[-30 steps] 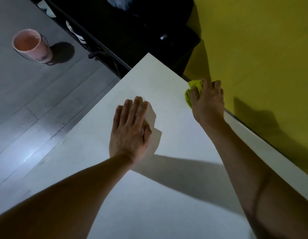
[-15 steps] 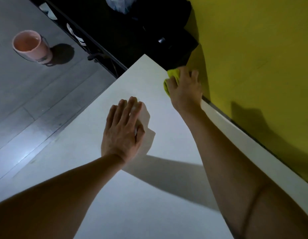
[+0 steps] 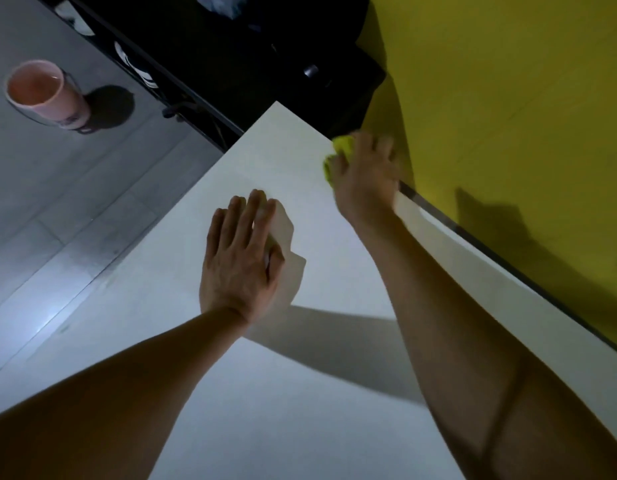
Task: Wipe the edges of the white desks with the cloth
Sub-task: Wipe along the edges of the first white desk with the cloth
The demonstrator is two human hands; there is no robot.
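Observation:
A white desk (image 3: pixel 251 403) fills the lower middle of the view, its far corner pointing up and away. My right hand (image 3: pixel 364 174) grips a yellow-green cloth (image 3: pixel 341 147) on the desk's right edge, where it meets the yellow wall. The cloth shows only at my fingertips; the rest is hidden under the hand, which is blurred. My left hand (image 3: pixel 239 261) rests flat on the desk top with straight fingers, left of the right hand.
A yellow wall (image 3: pixel 508 116) runs close along the desk's right edge. A pink cup (image 3: pixel 45 93) stands on the grey floor at the upper left. Dark black furniture (image 3: pixel 231 46) sits beyond the desk's far corner.
My right hand first slid the cloth along the right edge toward the far corner, then drew back a little toward me. My left hand has stayed flat on the desk.

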